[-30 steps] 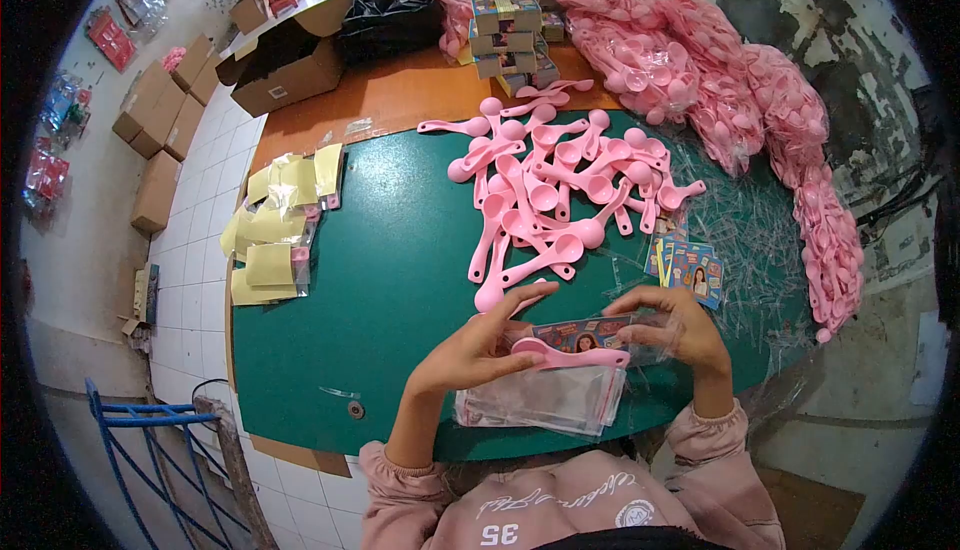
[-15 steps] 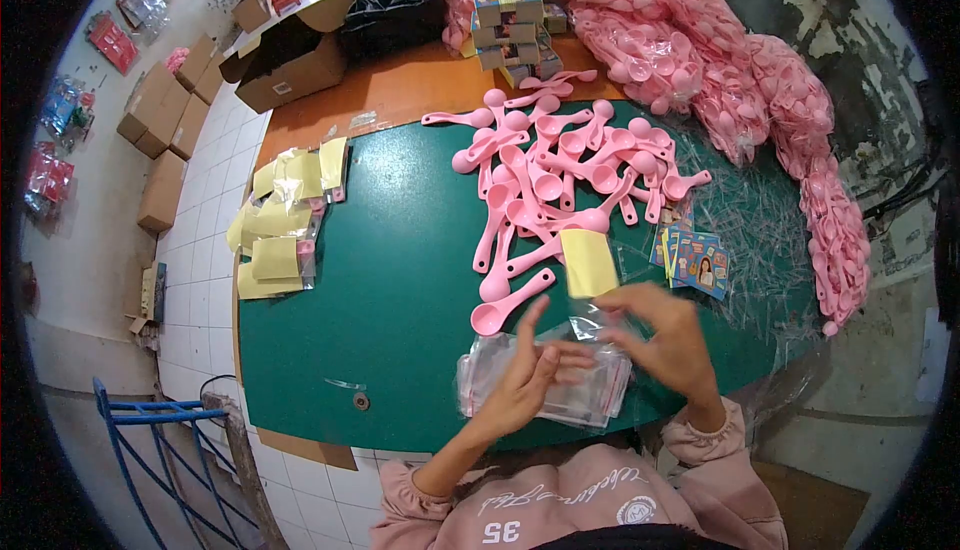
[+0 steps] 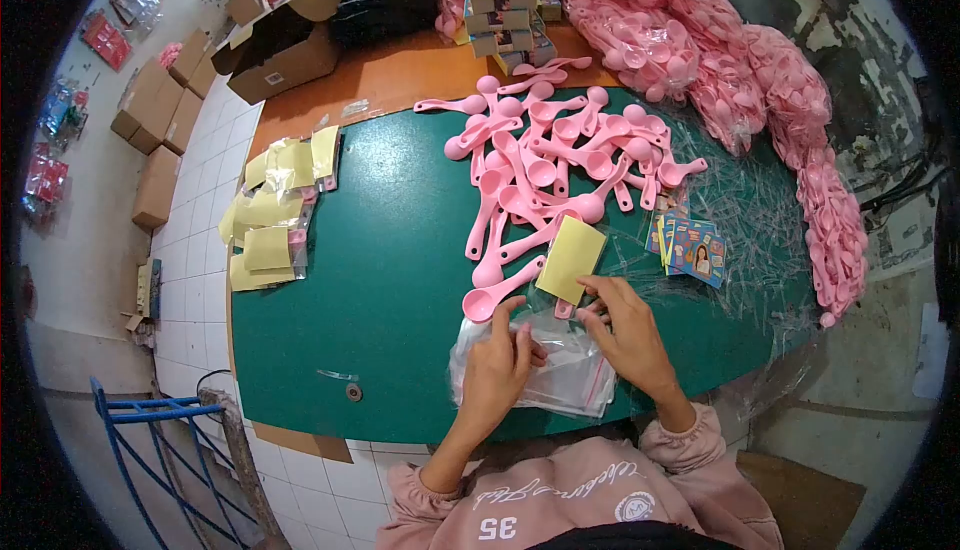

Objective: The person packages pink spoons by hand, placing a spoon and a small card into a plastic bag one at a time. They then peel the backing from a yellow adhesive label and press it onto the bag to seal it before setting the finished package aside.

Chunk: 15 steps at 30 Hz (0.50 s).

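Note:
A yellow card (image 3: 572, 260) lies at the near side of the heap of pink measuring spoons (image 3: 545, 165); a pink handle end (image 3: 563, 308) pokes out below it, apparently inside a clear plastic bag. My right hand (image 3: 630, 335) pinches this packet near the card's lower right corner. To the left, my left hand (image 3: 497, 362) has its index finger and thumb apart, with the other fingers curled, over the clear plastic bags (image 3: 565, 375). A single pink spoon (image 3: 500, 292) rests just beyond its fingertips.
Finished-looking packets with yellow cards (image 3: 280, 205) lie at the table's left. Blue picture cards (image 3: 697, 250) and loose clear plastic strips (image 3: 750, 220) are on the right. Large bags of pink spoons (image 3: 720, 60) line the right edge. A metal disc (image 3: 353, 392) sits near the front.
Both hands were spread and blurred; now the right one grips the packet's lower right side. The packet has tilted and shifted slightly, and a pink handle end shows below the card.

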Tool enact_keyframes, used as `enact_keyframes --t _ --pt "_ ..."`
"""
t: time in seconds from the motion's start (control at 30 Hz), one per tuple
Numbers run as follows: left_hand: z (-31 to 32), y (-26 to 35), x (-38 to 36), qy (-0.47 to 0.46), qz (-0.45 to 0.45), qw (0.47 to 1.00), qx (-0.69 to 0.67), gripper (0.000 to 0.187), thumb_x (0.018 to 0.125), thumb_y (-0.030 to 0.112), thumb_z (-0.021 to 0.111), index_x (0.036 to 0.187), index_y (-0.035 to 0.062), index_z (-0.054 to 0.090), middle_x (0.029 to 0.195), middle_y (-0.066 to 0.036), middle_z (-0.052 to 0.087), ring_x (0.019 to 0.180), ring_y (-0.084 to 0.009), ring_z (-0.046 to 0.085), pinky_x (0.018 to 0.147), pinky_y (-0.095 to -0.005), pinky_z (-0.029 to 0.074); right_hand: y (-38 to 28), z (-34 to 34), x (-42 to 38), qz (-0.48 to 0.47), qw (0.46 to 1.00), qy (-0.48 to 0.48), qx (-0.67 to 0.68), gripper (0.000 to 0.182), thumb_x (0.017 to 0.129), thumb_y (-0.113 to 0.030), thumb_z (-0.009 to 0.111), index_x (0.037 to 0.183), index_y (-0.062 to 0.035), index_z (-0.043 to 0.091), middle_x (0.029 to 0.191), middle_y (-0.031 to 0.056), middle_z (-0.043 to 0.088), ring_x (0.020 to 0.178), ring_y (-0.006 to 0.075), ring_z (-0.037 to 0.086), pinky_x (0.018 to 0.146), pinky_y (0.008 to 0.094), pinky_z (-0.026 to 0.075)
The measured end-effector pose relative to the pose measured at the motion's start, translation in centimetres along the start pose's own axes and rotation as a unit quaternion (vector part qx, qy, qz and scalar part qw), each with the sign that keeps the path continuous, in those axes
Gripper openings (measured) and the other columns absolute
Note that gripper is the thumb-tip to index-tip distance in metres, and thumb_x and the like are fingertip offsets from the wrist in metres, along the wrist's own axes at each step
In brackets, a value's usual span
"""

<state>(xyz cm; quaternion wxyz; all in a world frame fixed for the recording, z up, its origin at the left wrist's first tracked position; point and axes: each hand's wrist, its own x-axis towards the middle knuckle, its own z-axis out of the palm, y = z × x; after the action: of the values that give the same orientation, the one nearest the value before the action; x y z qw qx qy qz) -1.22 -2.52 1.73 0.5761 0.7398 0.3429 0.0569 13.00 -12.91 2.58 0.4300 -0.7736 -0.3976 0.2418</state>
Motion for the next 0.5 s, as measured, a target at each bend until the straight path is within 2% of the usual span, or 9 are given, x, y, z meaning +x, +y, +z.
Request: enact_keyframes --t 0.07,0.13,0.2,0.3,0.37,0.43,0.47,0.5 --pt "0.0 0.1 0.0 0.011 -0.003 0.999 0.047 0.036 0.088 0.004 0.043 0.123 0.0039 0.033 0.076 -0.014 0.065 0.074 -0.0211 0.065 0.066 -0.0293 0.051 -0.2 0.4 -0.2 -0.037 0.999 -0.005 -0.036 0.033 0.080 -0.006 0.058 0.112 -0.0019 0.051 0.097 0.0140 0.051 0.076 0.0185 0.058 0.065 0.0271 0.048" --pt "0.3 -0.3 -0.1 0.029 0.086 0.996 0.009 0.043 0.085 -0.002 0.042 0.125 0.0045 0.030 0.080 -0.014 0.065 0.076 -0.0219 0.065 0.067 -0.0296 0.051 -0.2 0.5 -0.2 -0.042 0.998 -0.005 -0.041 0.034 0.080 -0.006 0.058 0.113 -0.0023 0.051 0.098 0.0138 0.051 0.077 0.0184 0.058 0.065 0.0271 0.048" --pt "0.5 0.0 -0.4 0.016 0.105 0.994 -0.026 0.045 0.084 -0.003 0.042 0.127 0.0042 0.028 0.083 -0.014 0.065 0.078 -0.0218 0.065 0.070 -0.0297 0.051 -0.4 0.5 -0.1 -0.047 0.998 -0.007 -0.045 0.034 0.080 -0.006 0.058 0.113 -0.0027 0.052 0.099 0.0136 0.050 0.079 0.0182 0.058 0.065 0.0272 0.048" --pt "0.7 -0.4 -0.6 -0.020 0.133 0.988 -0.075 0.049 0.083 -0.005 0.040 0.129 0.0035 0.024 0.092 -0.015 0.063 0.084 -0.0217 0.063 0.074 -0.0299 0.050 -0.7 0.3 -0.2 -0.006 1.000 -0.012 0.014 0.037 0.078 -0.005 0.060 0.113 -0.0043 0.053 0.101 0.0126 0.049 0.081 0.0180 0.058 0.066 0.0265 0.049" --pt "0.7 -0.7 -0.6 -0.044 0.144 0.985 -0.088 0.052 0.082 -0.007 0.039 0.130 0.0031 0.022 0.097 -0.016 0.062 0.088 -0.0217 0.062 0.077 -0.0300 0.049 -0.1 0.2 -0.3 -0.001 0.993 -0.023 0.113 0.038 0.077 -0.008 0.062 0.113 -0.0065 0.053 0.105 0.0150 0.047 0.084 0.0200 0.058 0.067 0.0272 0.051" --pt "0.7 -0.8 -0.7 -0.083 0.084 0.979 -0.168 0.049 0.087 0.005 0.043 0.130 0.0007 0.021 0.106 -0.018 0.058 0.095 -0.0243 0.059 0.083 -0.0325 0.047 -0.6 -0.3 -0.5 -0.008 0.995 -0.042 0.093 0.036 0.075 -0.008 0.063 0.110 -0.0062 0.055 0.104 0.0146 0.047 0.087 0.0217 0.057 0.069 0.0287 0.051" --pt "0.8 -1.1 -0.6 -0.084 0.084 0.979 -0.168 0.049 0.087 0.005 0.043 0.130 0.0007 0.021 0.106 -0.018 0.058 0.095 -0.0243 0.059 0.083 -0.0325 0.047 -0.7 -0.5 -0.6 -0.015 0.995 -0.061 0.073 0.034 0.074 -0.009 0.065 0.107 -0.0060 0.057 0.103 0.0142 0.048 0.090 0.0234 0.057 0.072 0.0302 0.050" --pt "0.9 -1.6 -0.6 -0.092 0.080 0.971 -0.206 0.051 0.089 0.018 0.041 0.131 0.0005 0.019 0.109 -0.019 0.056 0.098 -0.0256 0.058 0.086 -0.0344 0.046 -0.7 -0.6 -0.8 -0.013 0.995 -0.060 0.073 0.034 0.074 -0.009 0.065 0.107 -0.0060 0.057 0.103 0.0142 0.048 0.090 0.0234 0.057 0.072 0.0302 0.050"
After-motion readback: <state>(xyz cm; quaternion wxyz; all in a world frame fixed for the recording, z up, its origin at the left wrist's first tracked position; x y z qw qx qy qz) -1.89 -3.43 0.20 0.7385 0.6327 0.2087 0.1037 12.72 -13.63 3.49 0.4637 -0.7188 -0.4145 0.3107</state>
